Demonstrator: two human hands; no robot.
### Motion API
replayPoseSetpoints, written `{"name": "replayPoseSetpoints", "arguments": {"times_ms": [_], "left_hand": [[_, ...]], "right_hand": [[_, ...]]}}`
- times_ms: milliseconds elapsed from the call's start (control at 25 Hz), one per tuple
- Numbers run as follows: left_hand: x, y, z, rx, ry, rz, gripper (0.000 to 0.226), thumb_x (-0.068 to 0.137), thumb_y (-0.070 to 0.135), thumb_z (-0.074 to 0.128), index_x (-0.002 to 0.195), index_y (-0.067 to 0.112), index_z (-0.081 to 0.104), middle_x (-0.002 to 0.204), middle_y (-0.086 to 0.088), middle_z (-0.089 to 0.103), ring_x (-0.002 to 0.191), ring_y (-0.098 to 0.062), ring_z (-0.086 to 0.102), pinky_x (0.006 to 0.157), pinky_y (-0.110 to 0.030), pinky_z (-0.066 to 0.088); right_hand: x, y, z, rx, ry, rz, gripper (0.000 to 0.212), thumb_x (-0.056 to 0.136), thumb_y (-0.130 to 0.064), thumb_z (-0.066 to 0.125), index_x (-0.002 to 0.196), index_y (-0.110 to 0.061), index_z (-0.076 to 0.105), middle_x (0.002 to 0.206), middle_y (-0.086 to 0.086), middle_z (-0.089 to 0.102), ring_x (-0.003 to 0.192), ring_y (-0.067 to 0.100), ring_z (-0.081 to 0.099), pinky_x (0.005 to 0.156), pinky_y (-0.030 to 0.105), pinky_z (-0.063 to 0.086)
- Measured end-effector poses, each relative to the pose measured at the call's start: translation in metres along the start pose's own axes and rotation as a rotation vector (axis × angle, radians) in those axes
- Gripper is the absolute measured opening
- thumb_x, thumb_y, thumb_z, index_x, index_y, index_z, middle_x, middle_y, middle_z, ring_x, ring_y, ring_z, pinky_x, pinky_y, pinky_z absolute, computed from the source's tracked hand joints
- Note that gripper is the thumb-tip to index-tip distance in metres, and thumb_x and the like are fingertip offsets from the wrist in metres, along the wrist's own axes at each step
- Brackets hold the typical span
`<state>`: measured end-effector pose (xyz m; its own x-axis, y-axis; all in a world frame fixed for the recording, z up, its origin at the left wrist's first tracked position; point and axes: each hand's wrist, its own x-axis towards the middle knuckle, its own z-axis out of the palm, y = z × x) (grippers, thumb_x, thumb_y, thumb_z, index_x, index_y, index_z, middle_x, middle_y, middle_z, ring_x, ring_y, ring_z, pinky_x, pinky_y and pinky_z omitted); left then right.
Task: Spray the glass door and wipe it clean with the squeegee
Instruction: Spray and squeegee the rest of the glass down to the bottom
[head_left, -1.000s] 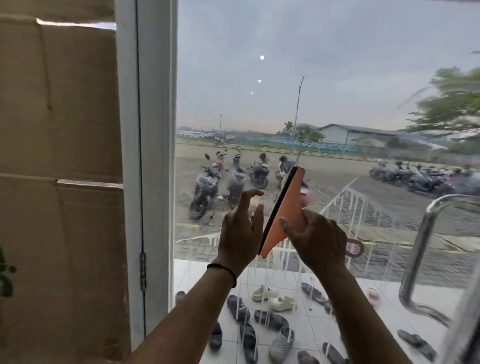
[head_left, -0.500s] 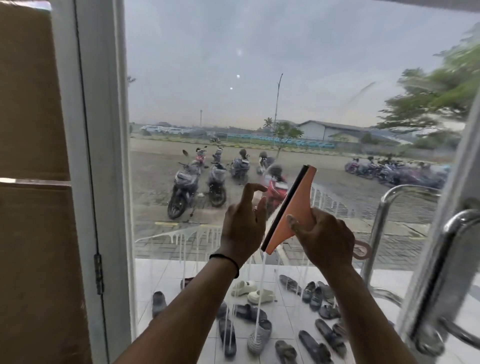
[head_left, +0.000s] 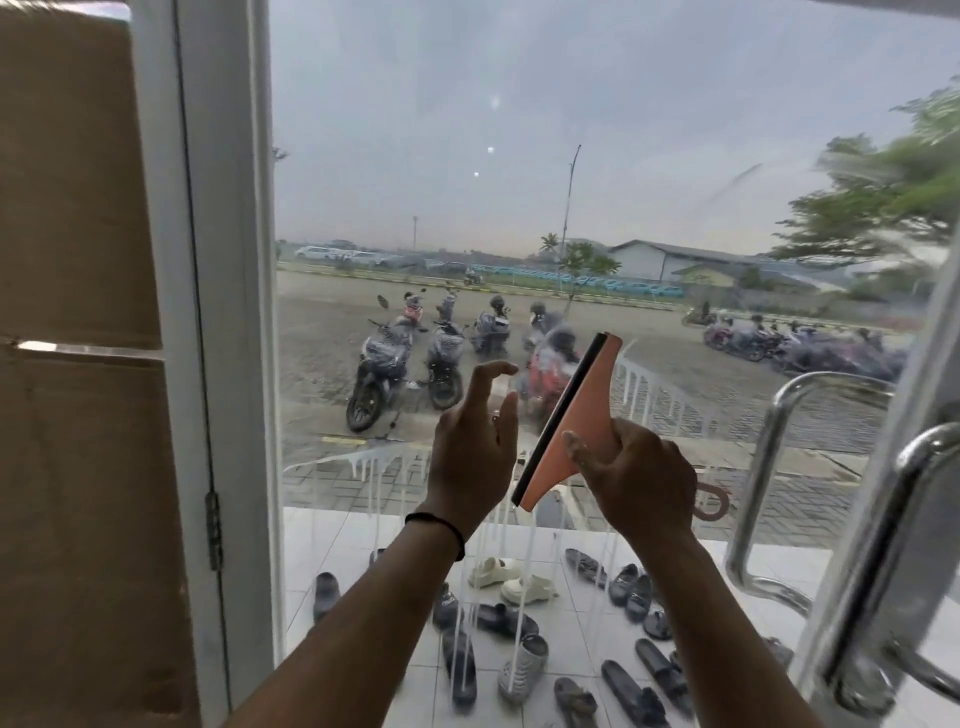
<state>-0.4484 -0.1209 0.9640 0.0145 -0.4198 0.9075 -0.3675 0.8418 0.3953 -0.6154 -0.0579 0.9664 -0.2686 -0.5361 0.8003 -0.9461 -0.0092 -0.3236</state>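
Right hand: my grip holds the orange squeegee, tilted toward 1 o'clock.
Left hand: I see loose fingers, holding nothing, at the squeegee's 9 o'clock.
Glass door: I see white drips low down.

Scattered sandals lie on the white tiled floor outside.

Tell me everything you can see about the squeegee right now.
The squeegee has a salmon-orange body that looks like plastic, flaring from a narrow neck into a wide head edged by a black rubber-looking blade. It is tilted, its blade running from lower left to upper right, facing left. The right hand grips it at the neck, thumb across its face. The left hand is beside the blade, fingers loose, not clearly touching. It is held before the foam-streaked glass door.
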Motion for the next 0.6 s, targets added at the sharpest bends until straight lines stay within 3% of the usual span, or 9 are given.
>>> {"name": "replayPoseSetpoints", "arguments": {"times_ms": [80,160,360,520,600], "left_hand": [[-0.007,-0.01,-0.021,0.035,0.044,-0.029,0.022,0.105,0.02,0.05,0.127,0.02,0.052,0.057,-0.006,0.051,0.041,-0.015,0.042,0.043,-0.04,0.041],[-0.013,-0.022,-0.049,0.08,0.078,-0.068,0.023,0.105,0.02,0.05,0.128,0.024,0.051,0.058,-0.008,0.052,0.041,-0.018,0.043,0.045,-0.044,0.041],[-0.014,-0.047,-0.116,0.167,0.172,-0.129,0.028,0.102,0.017,0.053,0.129,0.027,0.05,0.049,0.004,0.041,0.04,-0.013,0.042,0.044,-0.029,0.031],[-0.014,-0.069,-0.162,0.196,0.194,-0.146,0.025,0.105,0.021,0.052,0.128,0.027,0.049,0.047,0.004,0.04,0.041,-0.014,0.045,0.044,-0.023,0.028],[-0.014,-0.08,-0.181,0.206,0.212,-0.14,0.025,0.105,0.019,0.052,0.129,0.025,0.05,0.048,0.008,0.041,0.044,-0.011,0.049,0.046,-0.014,0.027]], "right_hand": [[0.0,-0.015,0.007,0.017,-0.021,-0.031,0.043,0.083,-0.069,0.055,0.073,-0.028,0.055,0.064,-0.011,0.064,0.067,0.023,0.066,0.061,0.026,0.033],[-0.001,-0.041,0.02,0.038,-0.05,-0.087,0.043,0.082,-0.07,0.053,0.075,-0.028,0.057,0.062,-0.011,0.062,0.068,0.022,0.066,0.061,0.027,0.036],[0.002,-0.128,0.054,0.136,-0.112,-0.274,0.046,0.082,-0.069,0.052,0.083,-0.025,0.068,0.068,-0.01,0.069,0.061,0.016,0.067,0.062,0.029,0.051],[0.013,-0.194,0.076,0.14,-0.054,-0.385,0.042,0.081,-0.064,0.06,0.084,-0.024,0.072,0.069,-0.007,0.072,0.057,0.018,0.066,0.055,0.025,0.041],[0.015,-0.219,0.086,0.113,-0.066,-0.414,0.042,0.082,-0.064,0.059,0.085,-0.024,0.072,0.07,-0.006,0.072,0.058,0.019,0.067,0.056,0.026,0.045]]}}
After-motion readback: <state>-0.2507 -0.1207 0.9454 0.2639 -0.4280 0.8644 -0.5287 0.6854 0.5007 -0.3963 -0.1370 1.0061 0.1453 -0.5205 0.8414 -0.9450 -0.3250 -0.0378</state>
